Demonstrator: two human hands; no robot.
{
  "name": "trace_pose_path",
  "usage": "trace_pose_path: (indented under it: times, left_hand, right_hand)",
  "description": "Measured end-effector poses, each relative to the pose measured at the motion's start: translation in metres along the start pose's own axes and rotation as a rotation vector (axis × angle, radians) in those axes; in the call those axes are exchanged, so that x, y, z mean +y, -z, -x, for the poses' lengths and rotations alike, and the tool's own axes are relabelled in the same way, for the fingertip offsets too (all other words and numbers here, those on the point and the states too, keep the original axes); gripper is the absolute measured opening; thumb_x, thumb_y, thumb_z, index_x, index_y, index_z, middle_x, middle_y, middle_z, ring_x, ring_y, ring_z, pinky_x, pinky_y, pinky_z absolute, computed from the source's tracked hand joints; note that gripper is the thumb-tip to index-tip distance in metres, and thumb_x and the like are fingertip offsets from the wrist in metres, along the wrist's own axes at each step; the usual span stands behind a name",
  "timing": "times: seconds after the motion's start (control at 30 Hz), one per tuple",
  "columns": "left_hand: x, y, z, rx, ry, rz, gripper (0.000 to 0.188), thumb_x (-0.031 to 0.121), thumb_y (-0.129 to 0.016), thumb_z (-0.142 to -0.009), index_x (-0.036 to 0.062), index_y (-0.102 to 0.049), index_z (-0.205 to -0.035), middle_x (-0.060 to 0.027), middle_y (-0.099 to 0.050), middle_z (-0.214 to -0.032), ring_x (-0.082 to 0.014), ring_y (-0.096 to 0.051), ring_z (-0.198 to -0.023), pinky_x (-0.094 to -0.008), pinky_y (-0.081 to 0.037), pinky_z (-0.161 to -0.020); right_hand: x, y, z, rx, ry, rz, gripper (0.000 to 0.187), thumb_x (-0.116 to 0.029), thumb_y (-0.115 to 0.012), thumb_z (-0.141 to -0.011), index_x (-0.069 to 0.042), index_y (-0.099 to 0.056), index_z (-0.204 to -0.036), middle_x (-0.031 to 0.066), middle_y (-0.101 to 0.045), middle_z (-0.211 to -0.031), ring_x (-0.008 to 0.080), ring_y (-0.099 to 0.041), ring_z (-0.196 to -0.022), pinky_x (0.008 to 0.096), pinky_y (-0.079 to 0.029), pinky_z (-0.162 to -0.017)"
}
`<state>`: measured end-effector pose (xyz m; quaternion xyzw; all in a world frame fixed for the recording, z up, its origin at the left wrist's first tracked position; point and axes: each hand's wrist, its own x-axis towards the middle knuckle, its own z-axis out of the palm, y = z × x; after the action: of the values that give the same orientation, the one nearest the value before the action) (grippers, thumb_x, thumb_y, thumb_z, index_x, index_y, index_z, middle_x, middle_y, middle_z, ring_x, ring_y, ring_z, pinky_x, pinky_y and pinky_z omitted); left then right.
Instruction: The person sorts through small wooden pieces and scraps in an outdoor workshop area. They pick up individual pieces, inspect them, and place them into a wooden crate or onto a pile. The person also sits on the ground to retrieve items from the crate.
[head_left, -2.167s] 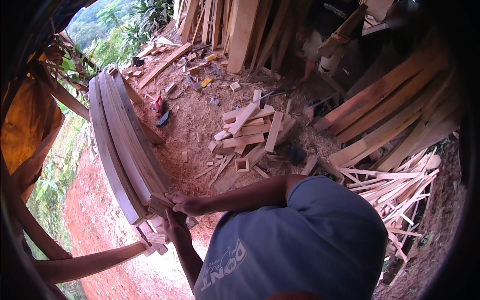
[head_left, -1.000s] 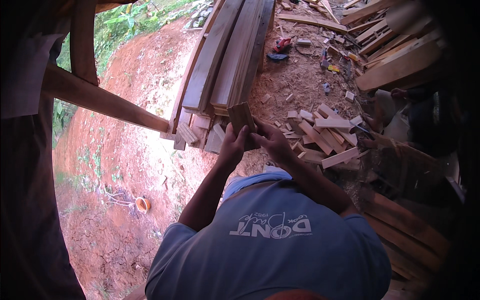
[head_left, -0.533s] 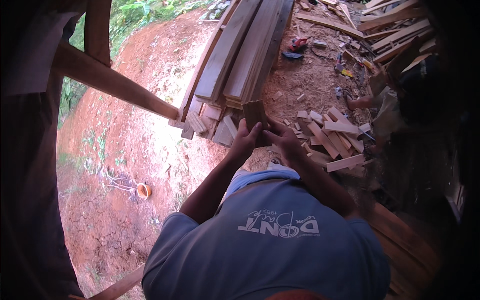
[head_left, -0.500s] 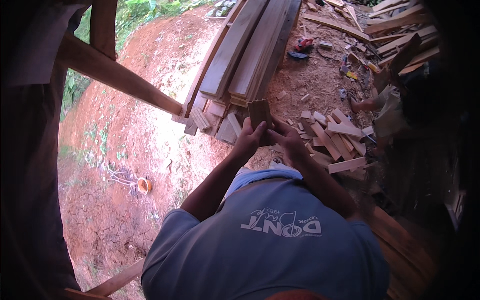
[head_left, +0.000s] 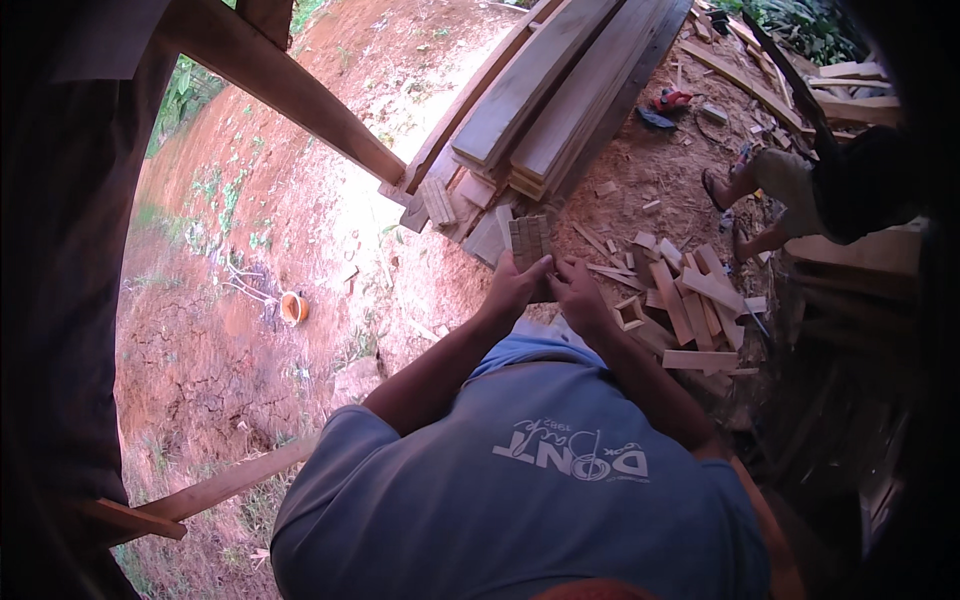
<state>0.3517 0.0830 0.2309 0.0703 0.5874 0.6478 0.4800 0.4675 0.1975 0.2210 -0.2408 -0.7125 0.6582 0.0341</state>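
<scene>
Left hand [head_left: 512, 286] and right hand [head_left: 582, 290] both clamped on a ridged wood block [head_left: 530, 238]
Block's held mid-scene, just nearer than the planks [head_left: 540, 80]: left thumb over its near part, right fingers on the near right edge. Those planks are long, flat-faced and square-ended, greyish to honey brown. On the right there's a messy heap of pale, straight-edged offcuts [head_left: 674, 305], overlapping every which way. Left is rough, cracked reddish earth [head_left: 200, 390] with a round orange container [head_left: 293, 308]. Far right, another person [head_left: 790, 185] stands in pale shorts.
</scene>
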Motion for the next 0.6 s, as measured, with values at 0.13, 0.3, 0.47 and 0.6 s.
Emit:
trace_pose_path:
  times: [0.13,0.3,0.47,0.6]
  left_hand:
    - [0.008,0.01,0.01,0.073,0.018,0.05,0.034,0.02,-0.061,-0.102,0.0014,-0.05,-0.128,-0.0124,-0.066,-0.112,-0.0188,-0.069,-0.098,-0.0336,-0.06,-0.083]
    - [0.005,0.034,0.007,0.068,0.034,0.163,0.033,0.019,-0.06,-0.101,0.0002,-0.051,-0.127,-0.0136,-0.066,-0.114,-0.0199,-0.069,-0.099,-0.0339,-0.06,-0.083]
    - [0.001,0.059,-0.017,0.086,0.072,0.127,0.033,0.02,-0.061,-0.101,-0.0002,-0.055,-0.126,-0.0119,-0.067,-0.111,-0.0196,-0.069,-0.098,-0.0341,-0.06,-0.082]
    - [0.011,0.093,-0.029,0.149,-0.015,0.064,0.034,0.023,-0.062,-0.1,0.0004,-0.055,-0.126,-0.0098,-0.067,-0.108,-0.019,-0.069,-0.094,-0.0334,-0.059,-0.079]
  right_hand:
    - [0.005,-0.024,-0.013,0.01,0.083,0.204,0.051,-0.023,-0.051,-0.103,0.003,-0.045,-0.147,0.0202,-0.045,-0.12,0.0311,-0.049,-0.112,0.038,-0.042,-0.102]
    - [0.001,-0.04,-0.031,-0.069,0.038,0.355,0.059,-0.024,-0.048,-0.103,0.005,-0.033,-0.153,0.0241,-0.045,-0.116,0.0368,-0.051,-0.108,0.0416,-0.044,-0.1]
    - [0.011,-0.051,-0.052,-0.086,0.022,0.4,0.061,-0.026,-0.05,-0.104,0.002,-0.033,-0.154,0.0227,-0.047,-0.115,0.0351,-0.051,-0.109,0.0392,-0.043,-0.1]
    - [-0.032,-0.032,-0.066,-0.228,-0.21,0.254,0.061,-0.033,-0.054,-0.103,0.001,-0.038,-0.152,0.0211,-0.054,-0.117,0.032,-0.056,-0.11,0.0374,-0.044,-0.101]
